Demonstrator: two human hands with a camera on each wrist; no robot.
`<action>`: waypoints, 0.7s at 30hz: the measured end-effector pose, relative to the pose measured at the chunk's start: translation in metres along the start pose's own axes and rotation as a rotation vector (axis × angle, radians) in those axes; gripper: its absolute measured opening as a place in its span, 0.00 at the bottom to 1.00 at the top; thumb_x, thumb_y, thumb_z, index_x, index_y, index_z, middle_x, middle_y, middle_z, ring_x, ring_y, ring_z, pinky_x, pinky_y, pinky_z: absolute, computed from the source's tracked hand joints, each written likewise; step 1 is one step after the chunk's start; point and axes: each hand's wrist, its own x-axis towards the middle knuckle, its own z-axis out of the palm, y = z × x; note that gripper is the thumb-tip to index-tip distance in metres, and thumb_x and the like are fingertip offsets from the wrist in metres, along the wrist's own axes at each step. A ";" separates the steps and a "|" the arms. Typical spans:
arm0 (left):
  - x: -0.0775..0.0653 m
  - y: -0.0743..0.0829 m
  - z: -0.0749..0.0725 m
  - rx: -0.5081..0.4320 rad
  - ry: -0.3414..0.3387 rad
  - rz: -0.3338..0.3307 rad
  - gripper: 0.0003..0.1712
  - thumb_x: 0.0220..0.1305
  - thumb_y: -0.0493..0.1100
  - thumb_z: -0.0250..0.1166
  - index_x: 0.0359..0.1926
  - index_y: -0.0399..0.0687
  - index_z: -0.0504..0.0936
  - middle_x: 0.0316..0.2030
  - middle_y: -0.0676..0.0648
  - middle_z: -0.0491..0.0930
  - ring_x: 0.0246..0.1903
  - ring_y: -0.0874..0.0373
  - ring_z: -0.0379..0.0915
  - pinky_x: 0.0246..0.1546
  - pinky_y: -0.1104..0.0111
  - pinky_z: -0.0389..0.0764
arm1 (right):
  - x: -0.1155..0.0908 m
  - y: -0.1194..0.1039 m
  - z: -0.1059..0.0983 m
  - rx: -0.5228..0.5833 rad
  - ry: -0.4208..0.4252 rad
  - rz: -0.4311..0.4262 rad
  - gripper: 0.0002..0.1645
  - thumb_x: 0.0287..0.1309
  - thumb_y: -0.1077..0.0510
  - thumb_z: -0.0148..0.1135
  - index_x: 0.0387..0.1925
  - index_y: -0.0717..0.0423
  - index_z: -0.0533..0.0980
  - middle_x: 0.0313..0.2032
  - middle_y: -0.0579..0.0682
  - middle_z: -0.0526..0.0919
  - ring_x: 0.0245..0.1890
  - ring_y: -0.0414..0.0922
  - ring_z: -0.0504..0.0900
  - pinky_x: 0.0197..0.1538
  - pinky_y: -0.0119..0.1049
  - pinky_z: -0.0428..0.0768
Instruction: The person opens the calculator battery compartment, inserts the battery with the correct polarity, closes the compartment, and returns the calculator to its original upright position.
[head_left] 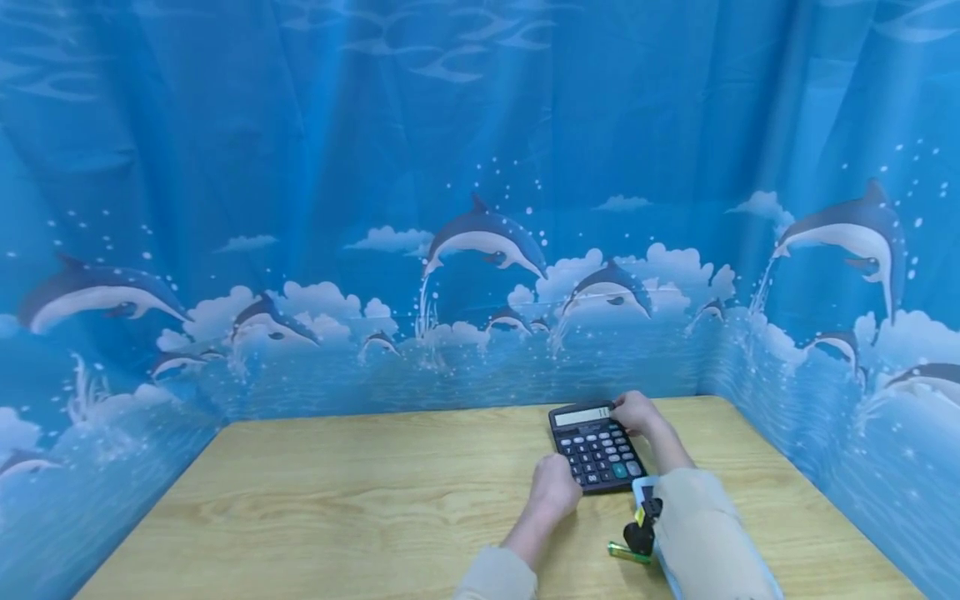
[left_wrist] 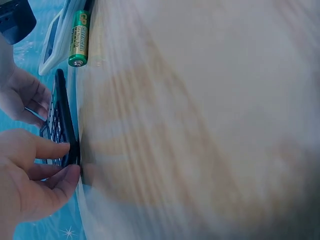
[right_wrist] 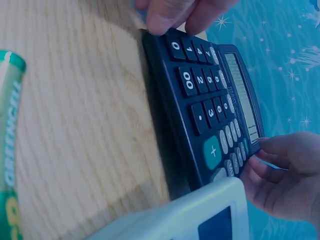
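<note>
I have the calculator (head_left: 597,450) lying face up at the far right of the table (head_left: 337,508), its display toward the far edge. The left hand (head_left: 557,483) is closed to a pinch, thumb and fingers on the calculator's near left corner. The right hand (head_left: 637,414) has its thumb and fingertips on the far right corner, beside the display (head_left: 582,417). I cannot tell whether any edge is off the wood.

My main worry is the diagonal hold: with 2 opposite corners gripped, uneven pulls could twist the calculator or let a corner slip. The right thumb sits close to the top buttons, so a hard squeeze might press 1 of them.

The near right corner is also crowded. A white-framed object (head_left: 639,485) lies just beside it, partly under the right sleeve (head_left: 701,525); a turn of the calculator or a drag of that cuff could knock the 2 together. Near the sleeve lies 1 green battery (head_left: 628,553), and being round, it could roll off the near side if the forearm brushed it.
</note>
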 end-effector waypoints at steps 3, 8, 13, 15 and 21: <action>0.000 0.000 0.000 0.031 0.001 0.021 0.14 0.39 0.25 0.67 0.32 0.31 0.79 0.30 0.41 0.76 0.33 0.52 0.73 0.42 0.64 0.76 | 0.001 0.000 0.002 -0.003 -0.012 0.034 0.25 0.60 0.67 0.48 0.57 0.76 0.63 0.52 0.70 0.70 0.49 0.58 0.73 0.39 0.43 0.79; 0.000 0.002 0.000 0.048 -0.017 0.019 0.13 0.40 0.26 0.67 0.33 0.31 0.80 0.30 0.41 0.76 0.34 0.52 0.73 0.42 0.64 0.76 | 0.007 0.004 0.005 0.002 -0.028 0.063 0.25 0.60 0.66 0.50 0.57 0.77 0.63 0.49 0.69 0.72 0.46 0.57 0.75 0.39 0.43 0.79; 0.000 0.003 0.001 0.076 -0.007 0.030 0.13 0.40 0.25 0.66 0.33 0.32 0.80 0.30 0.41 0.77 0.35 0.52 0.74 0.42 0.65 0.77 | 0.021 0.013 0.009 -0.004 -0.033 0.049 0.25 0.60 0.66 0.51 0.57 0.77 0.63 0.48 0.68 0.73 0.46 0.57 0.75 0.38 0.43 0.79; 0.000 0.003 0.001 0.080 -0.008 0.033 0.13 0.41 0.25 0.66 0.33 0.32 0.80 0.31 0.41 0.77 0.35 0.52 0.74 0.42 0.65 0.77 | 0.021 0.013 0.008 -0.029 -0.045 0.044 0.25 0.59 0.67 0.51 0.56 0.77 0.63 0.47 0.69 0.73 0.45 0.57 0.75 0.37 0.43 0.79; -0.001 0.002 0.000 0.096 -0.023 0.047 0.13 0.41 0.25 0.66 0.34 0.32 0.80 0.31 0.41 0.77 0.35 0.52 0.74 0.42 0.65 0.77 | 0.006 0.008 -0.003 -0.128 -0.082 0.036 0.20 0.58 0.66 0.51 0.50 0.76 0.68 0.41 0.66 0.76 0.40 0.57 0.77 0.35 0.43 0.79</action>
